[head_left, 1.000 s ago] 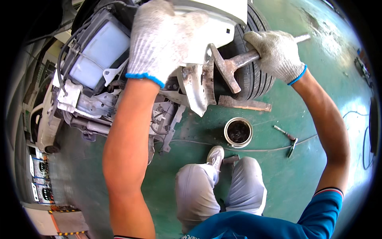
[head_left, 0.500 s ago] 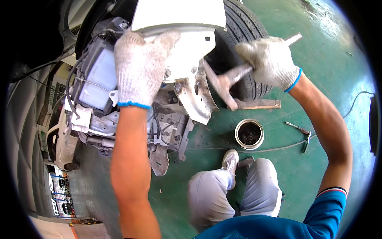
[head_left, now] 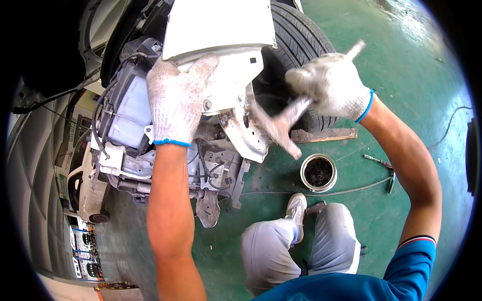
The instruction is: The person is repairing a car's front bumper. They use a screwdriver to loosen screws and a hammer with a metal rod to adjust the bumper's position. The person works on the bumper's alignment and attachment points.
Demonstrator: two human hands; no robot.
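In the head view, we have our left hand [head_left: 176, 103], in a knitted glove with a blue cuff, over the lower left corner of the white fender [head_left: 221, 27], its thumb spread across the flange below. Its fingertips do not show clearly, so we cannot tell whether it grips the edge or only presses on it. Our right hand [head_left: 334, 83], gloved alike, is closed around the handle of a hammer [head_left: 287, 120], which is blurred. The hammer's head hangs at the right edge of the bent metal bracket [head_left: 246, 135] below the fender, overlapping it in the view; we cannot tell whether they touch.

Behind the hammer and our right hand we see the tyre [head_left: 304, 37], with a wooden strip [head_left: 331, 135] by its lower edge. On the green floor [head_left: 226, 261], just below the strip, stands an open can [head_left: 319, 190] with dark contents. Farther toward the floor's right edge lies a ratchet wrench [head_left: 372, 158], near a thin cable [head_left: 351, 190] that runs below the can.
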